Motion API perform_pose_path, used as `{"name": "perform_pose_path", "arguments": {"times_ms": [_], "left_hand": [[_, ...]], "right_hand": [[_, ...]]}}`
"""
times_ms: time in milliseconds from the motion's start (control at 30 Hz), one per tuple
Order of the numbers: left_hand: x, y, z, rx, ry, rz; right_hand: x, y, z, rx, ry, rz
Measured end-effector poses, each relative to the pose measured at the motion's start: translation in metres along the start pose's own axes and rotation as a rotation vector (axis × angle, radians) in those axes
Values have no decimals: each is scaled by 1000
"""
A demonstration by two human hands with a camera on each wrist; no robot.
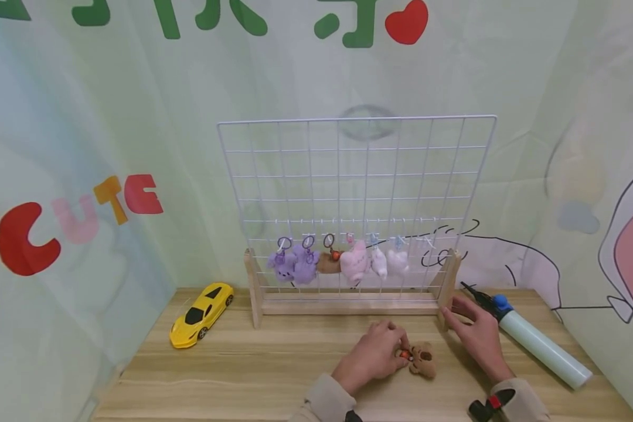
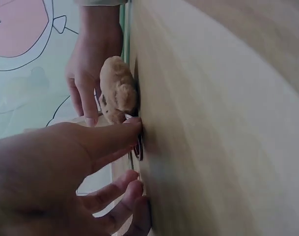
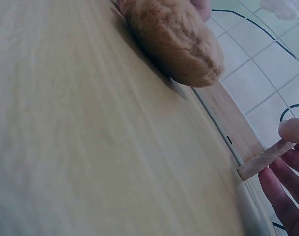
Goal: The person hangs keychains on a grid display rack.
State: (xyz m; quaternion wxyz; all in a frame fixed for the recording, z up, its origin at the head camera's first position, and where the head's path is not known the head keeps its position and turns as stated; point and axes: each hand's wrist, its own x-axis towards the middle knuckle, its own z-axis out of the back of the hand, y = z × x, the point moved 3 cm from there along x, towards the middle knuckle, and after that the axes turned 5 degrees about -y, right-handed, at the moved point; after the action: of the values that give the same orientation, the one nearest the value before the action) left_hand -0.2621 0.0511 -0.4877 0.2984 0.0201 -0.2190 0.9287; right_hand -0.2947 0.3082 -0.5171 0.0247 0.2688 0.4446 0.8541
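Note:
On the table lies a brown plush bear keychain (image 1: pixel 424 360) with a red-orange bead (image 1: pixel 405 354) and a ring at its end. My left hand (image 1: pixel 375 353) pinches it at the bead and ring, the plush body resting on the tabletop; the fingertips partly hide the ring. In the left wrist view the fuzzy bear (image 2: pixel 117 91) lies just past my thumb. My right hand (image 1: pixel 475 329) holds the right wooden foot (image 1: pixel 450 284) of a white wire grid rack (image 1: pixel 366 174). The right wrist view shows thumb and fingers on either side of that wooden foot (image 3: pixel 264 161).
Several plush keychains hang in a row on the rack: purple ones (image 1: pixel 305 266), a brown one (image 1: pixel 328 263), a pink one (image 1: pixel 355 261) and white ones (image 1: pixel 398 261). A yellow toy car (image 1: pixel 203 315) stands at the left. A pale cylinder with a black nozzle (image 1: pixel 543 346) lies at the right.

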Motion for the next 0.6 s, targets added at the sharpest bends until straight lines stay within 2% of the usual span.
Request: {"name": "perform_pose_path", "arguments": {"times_ms": [100, 200, 400, 500, 600], "left_hand": [[0, 0, -1, -32, -3, 3], [1, 0, 1, -110, -12, -21], [3, 4, 10, -323, -41, -36], [6, 7, 14, -337, -91, -57], [10, 10, 18, -289, -127, -70]], "right_hand": [[0, 0, 0, 0, 1, -4], [0, 0, 0, 0, 2, -10], [-1, 1, 1, -4, 14, -12], [-1, 2, 1, -14, 17, -10], [0, 2, 1, -20, 16, -8]]}}
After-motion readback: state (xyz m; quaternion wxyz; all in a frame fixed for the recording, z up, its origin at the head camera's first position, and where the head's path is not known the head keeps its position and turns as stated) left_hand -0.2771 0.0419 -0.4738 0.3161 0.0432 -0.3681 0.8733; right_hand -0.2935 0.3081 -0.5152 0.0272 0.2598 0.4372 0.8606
